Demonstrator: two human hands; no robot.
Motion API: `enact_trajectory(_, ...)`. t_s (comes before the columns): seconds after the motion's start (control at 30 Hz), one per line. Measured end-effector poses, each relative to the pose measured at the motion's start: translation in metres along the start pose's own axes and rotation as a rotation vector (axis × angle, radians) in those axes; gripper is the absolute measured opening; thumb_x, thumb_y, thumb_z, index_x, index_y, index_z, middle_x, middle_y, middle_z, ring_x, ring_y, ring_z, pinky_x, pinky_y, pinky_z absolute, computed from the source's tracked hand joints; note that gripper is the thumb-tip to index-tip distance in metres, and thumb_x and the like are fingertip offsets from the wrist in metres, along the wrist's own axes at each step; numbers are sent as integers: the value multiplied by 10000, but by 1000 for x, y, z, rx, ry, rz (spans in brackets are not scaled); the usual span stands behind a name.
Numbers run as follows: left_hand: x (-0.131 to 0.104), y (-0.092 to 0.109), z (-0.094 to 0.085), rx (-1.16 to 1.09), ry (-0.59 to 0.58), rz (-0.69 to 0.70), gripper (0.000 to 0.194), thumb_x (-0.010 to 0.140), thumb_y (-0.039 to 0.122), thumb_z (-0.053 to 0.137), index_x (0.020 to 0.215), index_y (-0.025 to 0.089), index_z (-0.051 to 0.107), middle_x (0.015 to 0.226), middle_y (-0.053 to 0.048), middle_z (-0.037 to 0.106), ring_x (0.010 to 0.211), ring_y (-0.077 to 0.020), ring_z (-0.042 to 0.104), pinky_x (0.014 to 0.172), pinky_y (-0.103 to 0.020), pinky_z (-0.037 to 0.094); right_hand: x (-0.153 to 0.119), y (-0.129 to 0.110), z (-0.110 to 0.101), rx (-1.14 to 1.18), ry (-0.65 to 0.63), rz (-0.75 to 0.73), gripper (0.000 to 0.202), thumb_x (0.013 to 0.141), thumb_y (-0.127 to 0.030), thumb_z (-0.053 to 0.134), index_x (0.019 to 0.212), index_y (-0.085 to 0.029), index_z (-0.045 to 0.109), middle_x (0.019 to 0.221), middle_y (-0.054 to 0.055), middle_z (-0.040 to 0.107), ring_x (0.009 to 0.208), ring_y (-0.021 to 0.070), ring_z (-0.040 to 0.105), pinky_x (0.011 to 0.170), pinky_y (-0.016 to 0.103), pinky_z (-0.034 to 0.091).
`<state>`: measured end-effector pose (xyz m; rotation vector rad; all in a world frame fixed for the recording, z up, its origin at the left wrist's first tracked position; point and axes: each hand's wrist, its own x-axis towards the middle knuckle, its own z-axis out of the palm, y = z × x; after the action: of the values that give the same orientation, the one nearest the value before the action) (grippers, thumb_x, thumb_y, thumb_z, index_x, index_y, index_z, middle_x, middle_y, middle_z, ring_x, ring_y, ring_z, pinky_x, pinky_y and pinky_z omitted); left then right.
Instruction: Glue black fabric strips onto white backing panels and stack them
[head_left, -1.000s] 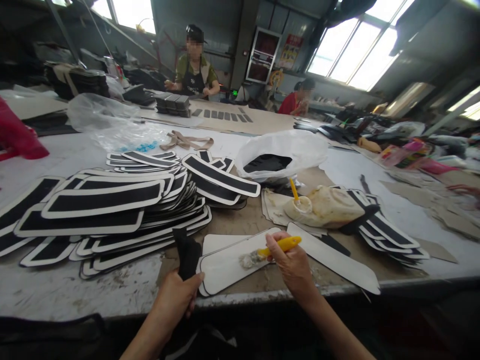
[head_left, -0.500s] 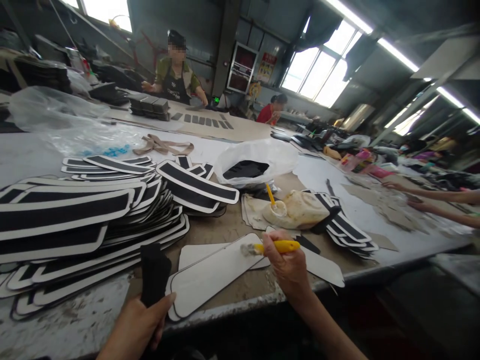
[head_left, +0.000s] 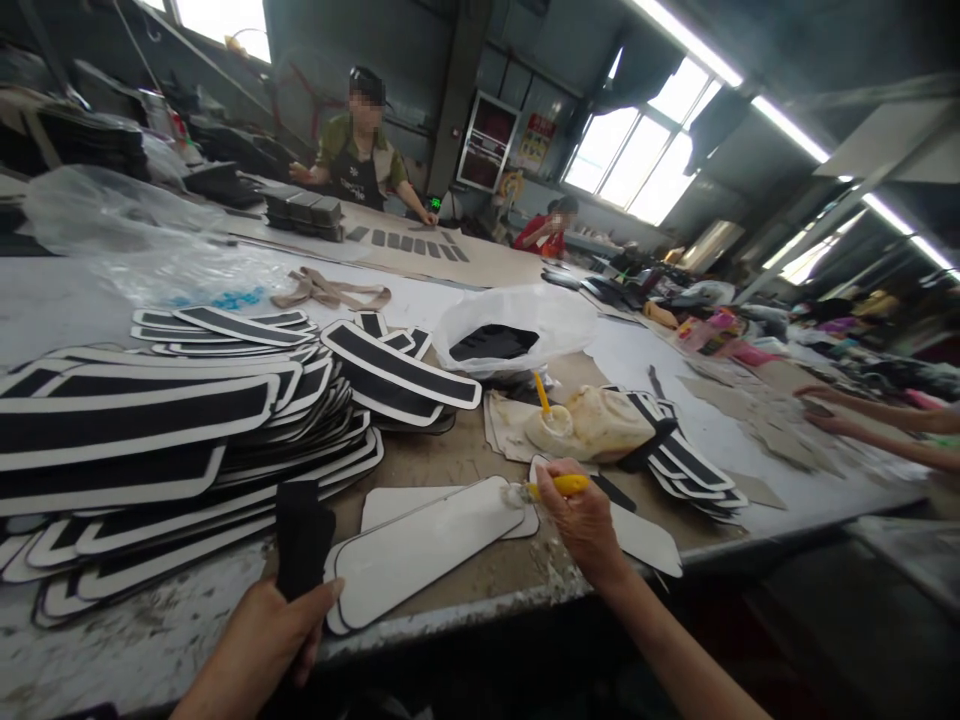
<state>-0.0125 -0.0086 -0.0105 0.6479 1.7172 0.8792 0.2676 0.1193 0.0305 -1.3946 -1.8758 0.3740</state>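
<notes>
Right hand (head_left: 581, 525) grips yellow-handled brush (head_left: 568, 486), bristles now shifted to two-o'clock end of long white round-ended panel (head_left: 420, 555) at six o'clock; stroke seemingly reaching edge. Left hand (head_left: 277, 625) clasps black flat strip (head_left: 303, 540), thumb against panel.

You can read no word or number for certain from where you are. Ahead of you, the person in the olive shirt (head_left: 335, 148) wears a dark apron (head_left: 361, 180) with a small white emblem above white lettering, too blurred to make out. A small green sign (head_left: 435, 204) glows beside that person, its symbol unclear. The red-and-yellow poster (head_left: 535, 142) at the back carries markings too small for you to decipher.
</notes>
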Motion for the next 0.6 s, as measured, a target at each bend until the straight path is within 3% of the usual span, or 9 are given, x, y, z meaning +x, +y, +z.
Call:
enact_trajectory(0.13,6,0,-5,28,-44,37,505,570,558,576,272,204,375,267,2,376,282,-121,351,395,-260,266,-2,-13,-12,-101,-14,-154,183,856,-303,446,705,-211,493,721,28,495,729,182,496,736,315,385)
enact_trajectory(0.2,6,5,-10,51,-6,49,483,557,551,594,299,205,377,253,18,351,266,-110,322,382,-251,238,-5,-26,-20,-113,2,-208,176,860,-288,438,707,-216,485,713,29,492,722,184,493,728,316,384)
enact_trajectory(0.33,-13,20,-22,-193,57,45,321,543,461,672,597,182,523,349,79,373,325,-81,288,366,-214,173,-14,-59,-27,-9,35,-160,186,874,-349,394,767,-232,492,778,54,535,779,203,515,746,322,388)
enact_trajectory(0.4,-28,27,-24,-340,-10,33,260,634,424,595,636,181,504,410,74,384,371,-74,289,375,-208,201,-21,-75,-18,111,-73,-45,252,870,-415,381,744,-237,506,722,43,540,710,192,524,670,299,410)
enact_trajectory(0.5,-50,32,-18,-484,-148,50,222,727,390,492,694,172,515,496,49,434,430,-80,352,419,-216,282,-33,-100,13,314,-379,120,341,846,-481,400,669,-221,531,564,0,471,520,142,459,498,253,386)
enact_trajectory(0.6,-61,32,-9,-501,-235,80,288,744,437,520,750,151,551,542,8,531,462,-108,471,459,-233,365,-48,-123,51,501,-566,160,302,797,-468,501,683,-194,561,601,-5,504,555,127,486,526,237,404)
